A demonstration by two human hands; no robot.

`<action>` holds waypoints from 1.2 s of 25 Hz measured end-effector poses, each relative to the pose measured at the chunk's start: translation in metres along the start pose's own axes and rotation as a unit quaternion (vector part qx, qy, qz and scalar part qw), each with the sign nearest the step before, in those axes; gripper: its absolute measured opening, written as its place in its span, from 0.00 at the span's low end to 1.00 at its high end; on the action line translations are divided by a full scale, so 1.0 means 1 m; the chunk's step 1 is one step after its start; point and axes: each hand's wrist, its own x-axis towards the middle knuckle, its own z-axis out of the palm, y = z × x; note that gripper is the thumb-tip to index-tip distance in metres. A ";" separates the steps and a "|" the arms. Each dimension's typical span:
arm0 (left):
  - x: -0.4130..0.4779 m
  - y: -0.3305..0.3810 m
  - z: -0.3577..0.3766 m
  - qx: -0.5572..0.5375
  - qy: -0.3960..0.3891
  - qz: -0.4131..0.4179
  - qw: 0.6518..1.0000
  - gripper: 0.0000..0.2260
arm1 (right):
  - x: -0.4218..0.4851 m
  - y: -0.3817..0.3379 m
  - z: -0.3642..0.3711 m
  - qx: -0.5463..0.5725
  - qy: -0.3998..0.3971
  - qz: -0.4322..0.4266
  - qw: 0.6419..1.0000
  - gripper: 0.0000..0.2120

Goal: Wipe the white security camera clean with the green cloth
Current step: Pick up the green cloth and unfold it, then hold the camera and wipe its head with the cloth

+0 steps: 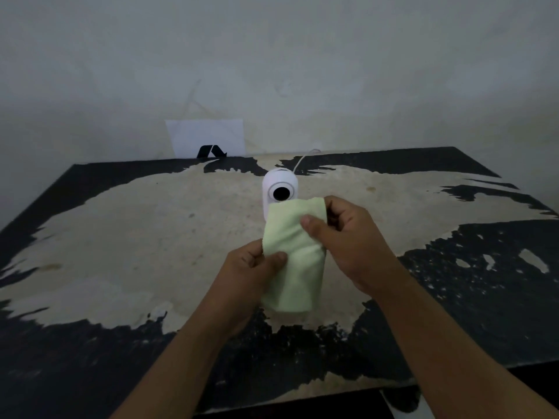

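Both forearms enter lower frame; my left hand (252, 263) pinches the green cloth (292, 258) edge, my right hand (348, 237) grips its top, spreading it for wiping; white security camera (279, 192) upright at frame centre, just behind.

worn black table (90, 207) (paint peeling); white paper (208, 136) against wall (272, 55).

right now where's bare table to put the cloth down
Bare tabletop lies left of the security camera and left hand, and right of the right hand. The middle is crowded: both hands hold the green cloth before the camera.
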 end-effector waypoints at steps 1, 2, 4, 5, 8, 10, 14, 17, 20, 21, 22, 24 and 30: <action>0.002 -0.001 -0.001 -0.017 0.009 -0.009 1.000 0.10 | 0.001 -0.002 -0.001 -0.009 -0.018 -0.014 1.000 0.06; 0.003 -0.001 -0.003 -0.041 0.012 -0.021 0.999 0.10 | 0.001 -0.003 -0.001 -0.028 -0.037 -0.033 0.998 0.08; 0.005 0.000 -0.005 -0.100 -0.002 -0.050 0.994 0.12 | 0.000 -0.005 -0.003 -0.093 -0.078 -0.070 0.990 0.11; 0.005 0.001 -0.007 -0.130 -0.012 -0.068 0.989 0.12 | -0.001 -0.005 -0.004 -0.125 -0.099 -0.088 0.983 0.13; 0.007 0.000 -0.015 -0.222 -0.009 -0.115 0.968 0.14 | -0.006 0.004 -0.003 -0.218 -0.147 -0.123 0.957 0.20; 0.009 -0.001 -0.021 -0.261 -0.003 -0.125 0.957 0.17 | -0.010 0.011 -0.003 -0.259 -0.154 -0.122 0.946 0.20; 0.009 -0.002 -0.020 -0.159 0.001 -0.082 0.984 0.10 | -0.012 0.019 -0.013 -0.260 -0.170 -0.092 0.946 0.23; 0.014 0.005 -0.020 -0.052 -0.013 -0.035 0.998 0.09 | -0.004 0.026 -0.012 0.015 -0.083 0.040 0.996 0.18; 0.025 0.014 -0.018 0.045 -0.028 0.000 0.999 0.08 | 0.004 0.039 -0.002 0.066 -0.080 0.111 0.988 0.16; 0.030 0.015 -0.016 0.067 -0.031 0.006 0.997 0.08 | 0.007 0.043 0.001 0.044 -0.076 0.110 0.990 0.10; 0.037 0.016 -0.015 0.080 -0.027 0.010 0.996 0.08 | 0.010 0.043 0.002 0.023 -0.056 0.104 0.993 0.04; 0.053 0.014 -0.015 0.100 0.008 0.015 0.995 0.08 | 0.022 0.047 -0.002 0.000 0.001 0.100 0.995 0.05; 0.121 -0.009 -0.029 0.365 0.103 0.024 0.925 0.31 | 0.082 0.071 -0.014 -0.138 0.198 0.128 0.962 0.07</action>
